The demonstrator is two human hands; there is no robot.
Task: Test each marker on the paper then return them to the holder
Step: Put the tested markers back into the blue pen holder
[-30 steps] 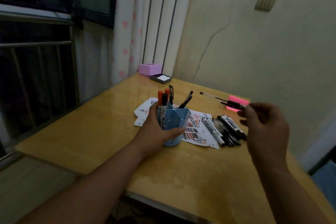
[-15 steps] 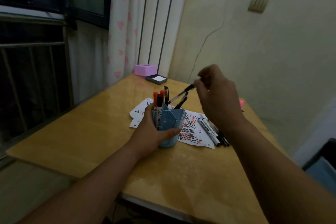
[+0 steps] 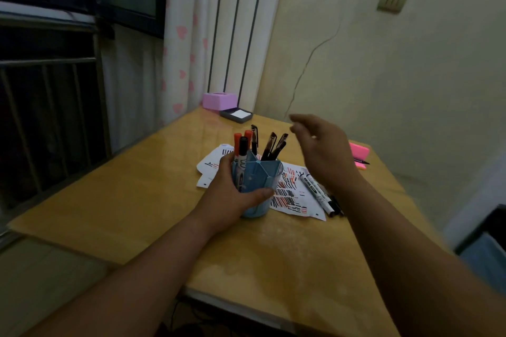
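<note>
A blue pen holder (image 3: 260, 180) stands on the wooden table (image 3: 137, 200), and my left hand (image 3: 232, 194) grips it from the left. Several markers and pens (image 3: 256, 145) stick up out of it, some with red caps, some black. My right hand (image 3: 320, 150) hovers above and to the right of the holder, fingers relaxed, holding nothing. Under and behind the holder lies white paper (image 3: 290, 194) covered in red and black strokes. More markers (image 3: 319, 194) lie on the paper's right side, partly hidden by my right forearm.
A pink block (image 3: 358, 153) with a pen beside it lies at the table's right edge. A pink box (image 3: 219, 100) and a dark tray (image 3: 236, 115) sit at the far corner. A curtain and window bars are on the left, a wall behind.
My right hand carried a pen from the right to the holder, let it go among the others, and now lifts away empty. My left hand kept hold of the holder.
</note>
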